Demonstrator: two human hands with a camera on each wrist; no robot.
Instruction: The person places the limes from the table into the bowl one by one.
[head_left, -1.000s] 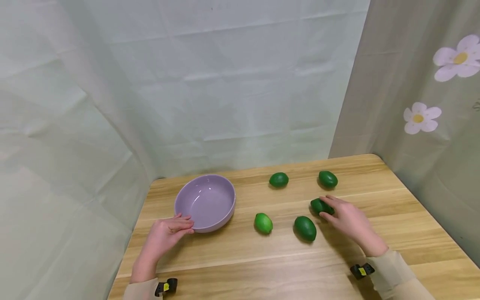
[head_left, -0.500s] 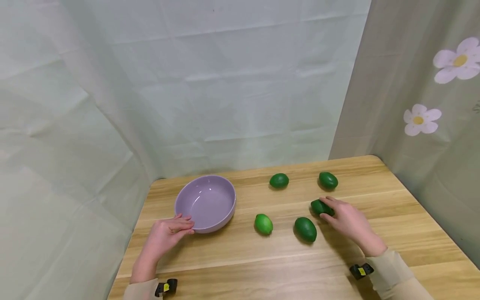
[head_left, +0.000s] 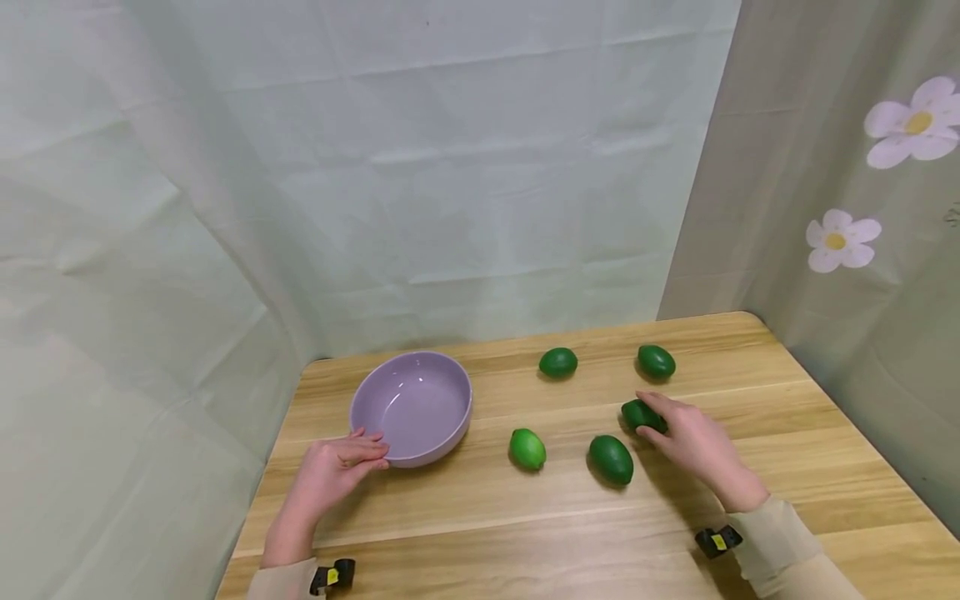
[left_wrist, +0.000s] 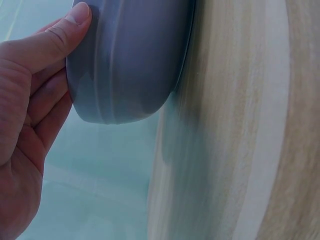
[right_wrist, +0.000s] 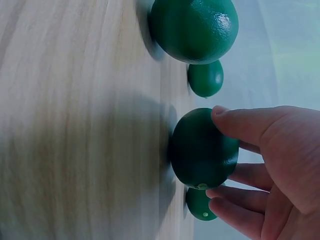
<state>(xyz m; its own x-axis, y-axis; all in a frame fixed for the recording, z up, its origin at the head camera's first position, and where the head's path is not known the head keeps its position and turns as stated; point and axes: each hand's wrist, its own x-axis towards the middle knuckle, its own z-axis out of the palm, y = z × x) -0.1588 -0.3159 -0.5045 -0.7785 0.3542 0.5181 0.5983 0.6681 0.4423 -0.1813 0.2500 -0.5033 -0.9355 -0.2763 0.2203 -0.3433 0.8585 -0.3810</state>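
Observation:
A lilac bowl (head_left: 420,400) stands on the left of the table. My left hand (head_left: 333,471) pinches its near-left rim, thumb outside and fingers over the edge. In the left wrist view the thumb lies along the bowl's outer wall (left_wrist: 135,65). My right hand (head_left: 697,442) has thumb and fingers around a dark green lime (head_left: 639,414). The right wrist view shows the thumb on one side of this lime (right_wrist: 200,150) and fingertips at the other, low over the wood. A larger dark green lime (head_left: 611,460) lies just left of that hand.
A bright green lime (head_left: 527,450) lies between the bowl and the right hand. Farther back are two dark green limes, one in the middle (head_left: 558,363) and one at right (head_left: 656,362). Pale curtains (head_left: 480,183) hang behind the wooden table (head_left: 480,550).
Almost nothing differs. The right thumb and index finger have shifted very slightly at the dark green lime; the left hand and bowl stay in place.

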